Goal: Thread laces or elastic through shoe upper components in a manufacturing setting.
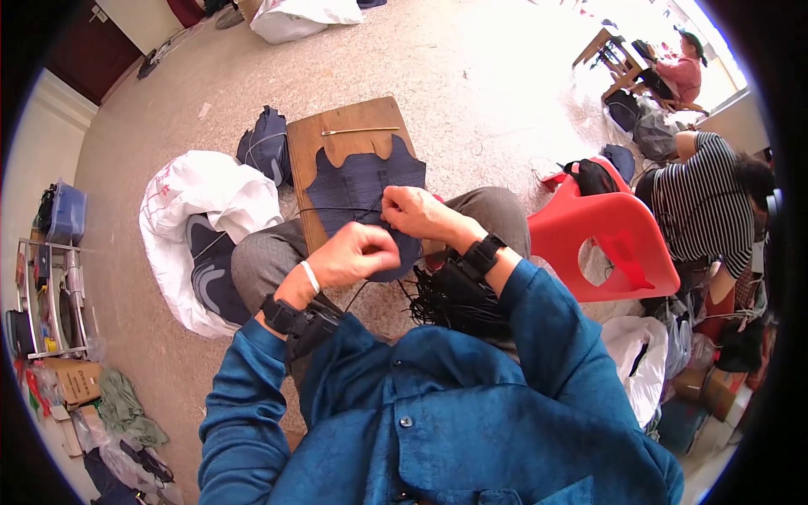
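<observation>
Dark blue fabric shoe uppers (358, 174) lie flat on a wooden board (345, 122) between my knees. A thin black cord (328, 209) crosses over them. With bent fingers pressed together, my right hand (414, 212) pinches the cord above the fabric. Closer to me, my left hand (358, 252) is closed too, its fingertips pinched on the cord over the lower edge of the uppers; the exact grip is partly hidden. Toward the board's far end rests a long thin needle-like tool (360, 130).
Loose black cords (454, 296) hang by my right thigh. Left of the board are a tied blue bundle (265, 145) and a white sack (206, 181) with more uppers (215, 265). A red stool (602, 240) stands at right, near a person in stripes (703, 202).
</observation>
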